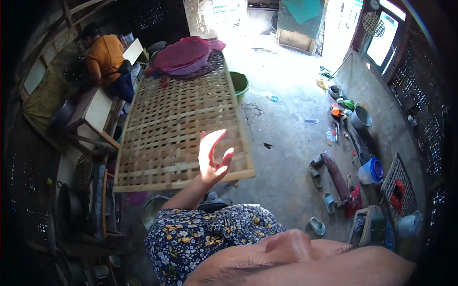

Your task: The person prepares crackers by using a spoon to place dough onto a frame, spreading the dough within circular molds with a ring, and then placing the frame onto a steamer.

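Observation:
My left hand (214, 157) is raised above the near right part of a woven bamboo rack (171, 118), its fingers curved and apart from the thumb. Nothing shows between them. Whether it touches the rack cannot be told. My right hand is out of view. At the rack's far end lie round magenta and purple mesh sheets (184, 55) on a dark woven tray (214, 62). A small reddish thing (164, 82) rests in front of them.
At the upper left, a person in an orange top (105, 53) bends beside white-topped benches (96, 107). A green tub (239, 84) stands right of the rack. Sandals (317, 226), a blue-lidded bucket (370, 171) and a metal pot (361, 117) are on the floor at right.

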`<action>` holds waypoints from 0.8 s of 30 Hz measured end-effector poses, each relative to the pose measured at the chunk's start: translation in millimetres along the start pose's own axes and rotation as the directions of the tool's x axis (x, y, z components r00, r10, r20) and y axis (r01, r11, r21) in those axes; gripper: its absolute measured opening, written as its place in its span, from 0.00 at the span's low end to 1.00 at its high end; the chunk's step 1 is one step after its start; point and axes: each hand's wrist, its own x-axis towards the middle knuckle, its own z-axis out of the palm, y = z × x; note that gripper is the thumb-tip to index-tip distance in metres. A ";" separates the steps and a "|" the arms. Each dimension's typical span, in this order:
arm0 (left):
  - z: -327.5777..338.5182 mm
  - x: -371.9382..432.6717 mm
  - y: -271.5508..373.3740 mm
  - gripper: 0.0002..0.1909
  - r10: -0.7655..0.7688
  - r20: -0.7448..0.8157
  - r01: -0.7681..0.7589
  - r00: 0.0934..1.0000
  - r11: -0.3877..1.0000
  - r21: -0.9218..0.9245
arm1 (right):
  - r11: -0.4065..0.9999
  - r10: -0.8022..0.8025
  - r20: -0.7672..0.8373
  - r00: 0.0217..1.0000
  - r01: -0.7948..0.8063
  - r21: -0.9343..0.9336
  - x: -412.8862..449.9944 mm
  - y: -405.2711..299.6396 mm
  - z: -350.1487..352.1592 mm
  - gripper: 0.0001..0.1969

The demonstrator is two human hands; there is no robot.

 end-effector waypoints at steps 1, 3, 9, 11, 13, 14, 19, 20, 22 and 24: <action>10.6 4.9 -2.2 0.27 -0.040 0.027 0.040 0.999 0.999 0.011 | 0.999 -0.007 0.018 1.000 0.008 -0.033 16.7 -7.3 -12.5 0.15; 41.1 16.7 -4.5 0.26 -0.096 0.155 0.085 0.983 0.993 0.076 | 0.997 -0.020 0.028 0.999 0.022 -0.073 52.9 -23.9 -32.0 0.14; 149.3 39.9 -5.1 0.24 -0.186 0.248 0.143 0.951 0.973 0.182 | 0.985 -0.064 0.102 0.993 0.079 -0.151 160.3 -62.4 -64.3 0.14; 178.3 48.9 -9.3 0.23 -0.283 0.275 0.224 0.919 0.948 0.228 | 0.977 -0.095 0.119 0.988 0.115 -0.177 206.4 -82.3 -75.5 0.13; 198.3 59.6 -15.7 0.23 -0.353 0.328 0.263 0.876 0.921 0.287 | 0.966 -0.170 0.089 0.981 0.184 -0.182 266.8 -107.0 -87.7 0.13; 203.6 65.0 -21.4 0.23 -0.351 0.327 0.242 0.877 0.912 0.330 | 0.953 -0.235 0.057 0.970 0.241 -0.182 305.8 -120.0 -93.0 0.13; 236.4 92.9 -72.5 0.22 -0.439 0.174 0.329 0.882 0.836 0.439 | 0.918 -0.379 -0.106 0.919 0.387 0.080 435.6 -289.2 -160.4 0.12; 244.2 98.9 -87.0 0.22 -0.452 0.144 0.351 0.880 0.825 0.442 | 0.887 -0.417 -0.144 0.898 0.436 0.150 450.8 -322.3 -161.2 0.12; 253.1 111.7 -114.0 0.22 -0.468 0.099 0.374 0.878 0.800 0.470 | 0.870 -0.429 -0.103 0.897 0.442 0.219 470.5 -368.7 -136.8 0.12; 267.7 131.4 -142.6 0.22 -0.450 0.070 0.362 0.890 0.793 0.490 | 0.908 -0.372 0.017 0.928 0.360 0.217 468.6 -417.9 -106.2 0.13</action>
